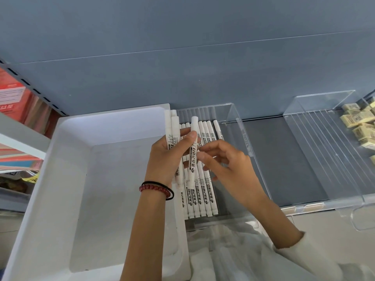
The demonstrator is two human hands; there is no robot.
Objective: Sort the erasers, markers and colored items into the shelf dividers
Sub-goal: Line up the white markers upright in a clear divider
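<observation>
Markers (pixel 172 130) sit bundled in the left hand (pixel 166 159), fingers curled round them; the right hand (pixel 227 169) pinches one marker (pixel 194 126) beside the bundle. Beneath both, a row (pixel 203 199) lies in the divider (pixel 253 159); erasers (pixel 361 126) well right.

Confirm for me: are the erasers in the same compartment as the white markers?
No, the erasers lie in the far-right compartment, while the white markers lie in a separate one to the left.
</observation>
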